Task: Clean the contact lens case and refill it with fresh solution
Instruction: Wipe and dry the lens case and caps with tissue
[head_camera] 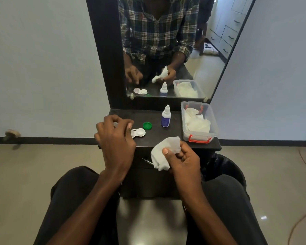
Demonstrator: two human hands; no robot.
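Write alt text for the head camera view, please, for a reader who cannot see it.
A seated person holds a white tissue in the right hand while the left hand hovers over an open contact lens case on a dark shelf, near a green cap and solution bottle.

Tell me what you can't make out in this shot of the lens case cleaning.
- Head view: the left well of the lens case is hidden behind the left hand.
- What the left hand's fingers hold, if anything, is unclear.
- The solution bottle label is too small to read.
- Tissue in the right hand covers its palm.
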